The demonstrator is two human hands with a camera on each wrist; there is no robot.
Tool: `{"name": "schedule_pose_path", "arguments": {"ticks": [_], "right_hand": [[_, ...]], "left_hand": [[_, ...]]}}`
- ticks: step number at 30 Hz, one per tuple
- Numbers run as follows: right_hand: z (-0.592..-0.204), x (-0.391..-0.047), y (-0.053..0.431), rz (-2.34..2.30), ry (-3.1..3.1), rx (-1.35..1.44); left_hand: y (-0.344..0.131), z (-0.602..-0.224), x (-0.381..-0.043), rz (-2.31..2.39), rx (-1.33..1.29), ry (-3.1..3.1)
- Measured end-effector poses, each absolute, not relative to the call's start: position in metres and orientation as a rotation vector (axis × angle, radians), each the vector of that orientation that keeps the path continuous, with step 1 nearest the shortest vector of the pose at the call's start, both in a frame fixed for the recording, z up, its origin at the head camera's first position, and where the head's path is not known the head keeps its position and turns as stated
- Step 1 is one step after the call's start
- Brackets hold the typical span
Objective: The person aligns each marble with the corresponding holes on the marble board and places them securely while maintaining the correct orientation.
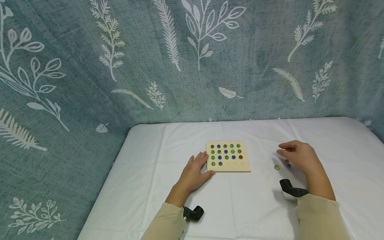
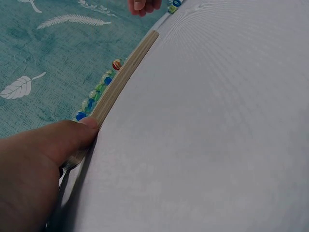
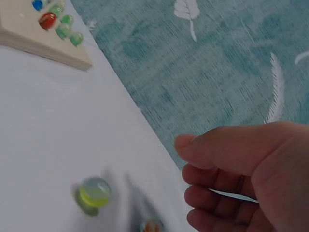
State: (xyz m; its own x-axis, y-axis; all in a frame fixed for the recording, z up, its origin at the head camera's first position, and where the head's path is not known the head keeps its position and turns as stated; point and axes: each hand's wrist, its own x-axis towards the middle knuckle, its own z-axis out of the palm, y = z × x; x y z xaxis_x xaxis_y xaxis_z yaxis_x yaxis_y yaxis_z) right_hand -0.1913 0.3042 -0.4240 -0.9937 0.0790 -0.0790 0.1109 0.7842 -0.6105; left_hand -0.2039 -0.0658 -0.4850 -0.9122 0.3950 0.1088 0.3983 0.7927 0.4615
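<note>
A pale wooden board (image 1: 229,168) lies on the white cloth, with rows of glass marbles (image 1: 226,151) in green, blue and amber set in its hollows. Three hollows at the front right hold no marble. My left hand (image 1: 195,171) rests at the board's front left corner, its thumb (image 2: 72,137) against the front edge and its fingers spread along the left side. To the board's right, my right hand (image 1: 300,155) hovers above loose marbles, thumb and forefinger apart and no object visible between them. Below it lie a yellow-green marble (image 3: 95,192), a blue marble (image 1: 289,165) and a brownish marble (image 1: 287,161).
A white cloth (image 1: 120,206) covers the table. Behind its far edge hangs a blue-green curtain (image 1: 192,96) with white leaf patterns, which also runs down the left side. Each wrist wears a black camera mount (image 1: 194,213).
</note>
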Motion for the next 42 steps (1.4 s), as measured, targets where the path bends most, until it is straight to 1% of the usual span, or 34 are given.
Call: {"name": "schedule_pose_path", "arguments": {"ticks": [5,13,20,29,42], "right_hand": [[-0.426,-0.187,0.32,-0.988,2.868,0.235],[-0.428,-0.186,0.332,-0.955,2.791,0.273],[-0.432,-0.188,0.334,-0.941,2.696,0.334],[-0.435,-0.188,0.332,-0.903,2.725,0.273],[-0.435,-0.189,0.327,-0.919,2.748,0.288]], "left_hand": [[-0.066,-0.486,-0.204,-0.778,-0.66,-2.954],[-0.067,-0.485,-0.203,-0.782,-0.647,-2.975],[-0.067,-0.485,-0.203,-0.772,-0.646,-2.978],[-0.066,-0.486,-0.203,-0.774,-0.651,-2.969],[-0.065,-0.486,-0.204,-0.774,-0.639,-2.979]]}}
